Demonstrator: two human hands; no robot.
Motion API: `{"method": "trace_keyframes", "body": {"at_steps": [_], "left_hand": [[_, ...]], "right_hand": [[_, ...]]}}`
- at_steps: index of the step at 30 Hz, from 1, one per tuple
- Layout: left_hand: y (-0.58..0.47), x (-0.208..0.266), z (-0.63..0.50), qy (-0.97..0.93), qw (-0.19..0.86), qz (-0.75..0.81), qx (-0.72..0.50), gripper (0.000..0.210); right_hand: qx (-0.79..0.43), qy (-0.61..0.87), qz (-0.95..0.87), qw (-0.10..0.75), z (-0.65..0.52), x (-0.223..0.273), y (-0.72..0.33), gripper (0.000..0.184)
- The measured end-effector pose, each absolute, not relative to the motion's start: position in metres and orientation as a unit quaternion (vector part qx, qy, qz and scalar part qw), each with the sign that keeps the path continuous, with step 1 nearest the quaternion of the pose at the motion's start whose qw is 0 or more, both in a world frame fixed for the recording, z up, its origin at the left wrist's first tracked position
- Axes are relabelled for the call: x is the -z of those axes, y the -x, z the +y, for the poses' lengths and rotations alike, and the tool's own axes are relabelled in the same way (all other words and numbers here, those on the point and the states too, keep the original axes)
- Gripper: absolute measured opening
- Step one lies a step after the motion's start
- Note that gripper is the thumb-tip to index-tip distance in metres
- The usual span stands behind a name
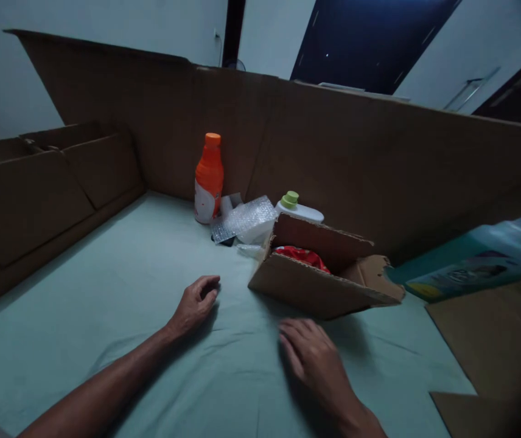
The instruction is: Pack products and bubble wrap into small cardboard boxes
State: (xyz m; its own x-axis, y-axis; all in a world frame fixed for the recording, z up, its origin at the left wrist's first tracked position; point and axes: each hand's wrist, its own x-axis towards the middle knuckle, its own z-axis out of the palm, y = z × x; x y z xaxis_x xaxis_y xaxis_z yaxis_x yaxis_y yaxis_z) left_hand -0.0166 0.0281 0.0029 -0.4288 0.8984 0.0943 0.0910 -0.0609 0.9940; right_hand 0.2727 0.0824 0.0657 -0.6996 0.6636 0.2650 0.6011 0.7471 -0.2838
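My left hand [195,304] rests on the pale green sheet [160,267], its fingers loosely bent and a gap showing by the thumb. Nothing is in it. My right hand [310,353] hovers over or lies on the sheet, palm down, slightly blurred, with its fingers reaching forward and no object in them. Just beyond it stands a small open cardboard box [306,289], tilted, with a red patterned item [301,255] inside. Both hands are apart from the box.
Behind the box are bubble wrap [246,219], an orange-capped bottle [210,176] and a white bottle with a green cap [304,212]. A large teal jug [479,255] and cardboard flaps [493,340] lie right. Tall cardboard walls [333,146] enclose the back; cardboard compartments [27,194] stand left.
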Motion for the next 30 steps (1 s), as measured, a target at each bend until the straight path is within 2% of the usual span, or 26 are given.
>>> {"method": "trace_keyframes", "body": {"at_steps": [2,4,8,11,15,18,20,22,23,25,28,30], "left_hand": [[0.019,-0.002,0.029,-0.375,0.352,0.59,-0.622,0.038],[0.021,-0.002,0.033,-0.341,0.363,0.58,-0.645,0.04],[0.032,-0.005,0.038,-0.288,0.372,0.559,-0.683,0.041],[0.041,-0.004,0.038,-0.26,0.373,0.55,-0.701,0.039],[0.045,0.002,0.041,-0.244,0.375,0.538,-0.714,0.048],[0.046,0.005,0.044,-0.254,0.368,0.528,-0.722,0.077],[0.047,0.004,0.045,-0.273,0.362,0.524,-0.721,0.097],[0.048,-0.002,0.042,-0.302,0.367,0.522,-0.708,0.104],[0.048,-0.006,0.04,-0.322,0.376,0.52,-0.695,0.1],[0.047,-0.016,0.033,-0.372,0.41,0.517,-0.653,0.077],[0.039,-0.033,0.018,-0.453,0.467,0.518,-0.556,0.036],[0.03,-0.042,0.011,-0.5,0.487,0.524,-0.488,0.029]], "right_hand": [[-0.079,0.289,-0.944,0.135,0.091,-0.078,-0.212,0.04],[-0.067,0.281,-0.953,0.088,0.111,-0.087,-0.148,0.042],[-0.059,0.304,-0.948,0.07,0.164,-0.092,-0.052,0.038],[-0.065,0.328,-0.939,0.081,0.189,-0.094,-0.023,0.046],[-0.081,0.318,-0.935,0.132,0.175,-0.111,-0.034,0.055],[-0.119,0.302,-0.925,0.198,0.132,-0.121,-0.07,0.058],[-0.248,0.295,-0.875,0.294,0.098,-0.12,-0.1,0.058],[-0.419,0.291,-0.77,0.383,0.067,-0.113,-0.129,0.057],[-0.49,0.292,-0.712,0.409,0.053,-0.108,-0.142,0.058],[-0.575,0.306,-0.626,0.428,0.029,-0.095,-0.167,0.061],[-0.624,0.34,-0.532,0.461,-0.001,-0.076,-0.203,0.063],[-0.629,0.368,-0.488,0.481,-0.022,-0.063,-0.227,0.062]]}}
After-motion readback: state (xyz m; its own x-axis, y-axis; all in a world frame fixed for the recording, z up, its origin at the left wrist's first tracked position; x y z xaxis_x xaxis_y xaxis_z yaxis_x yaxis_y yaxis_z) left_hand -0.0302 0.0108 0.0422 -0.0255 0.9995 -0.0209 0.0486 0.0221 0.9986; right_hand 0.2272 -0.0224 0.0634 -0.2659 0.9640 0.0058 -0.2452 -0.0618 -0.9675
